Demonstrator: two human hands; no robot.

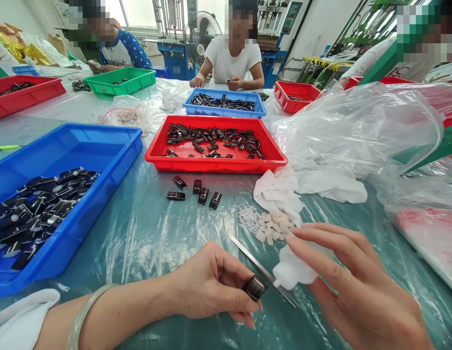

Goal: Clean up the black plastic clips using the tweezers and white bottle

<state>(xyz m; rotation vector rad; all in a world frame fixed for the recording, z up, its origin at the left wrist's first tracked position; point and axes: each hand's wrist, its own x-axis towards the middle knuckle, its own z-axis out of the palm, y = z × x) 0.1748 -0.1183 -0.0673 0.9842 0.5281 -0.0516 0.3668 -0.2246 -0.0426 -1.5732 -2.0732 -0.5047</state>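
My left hand (214, 284) pinches a small glossy black piece (255, 288) between thumb and fingers. In my right hand (360, 282) is a translucent white object (297, 265), apparently a soft squeeze bottle, with its narrow end pointing left toward the black piece. Metal tweezers (253, 257) lie on the table between the hands, partly hidden. Just beyond them are a pile of pale flat pieces (271, 227) and a heap of tiny clear bits (248, 218). Several black car-shaped pieces (203, 196) with silver trim lie before the red tray (214, 166).
A blue tray (101, 194) of black pieces stands at left. Farther off are another blue tray (226, 113), a green tray (118, 87) and red trays. Crumpled white tissue (277, 192) and clear plastic bags (357, 131) cover the right side. Two people sit across the table.
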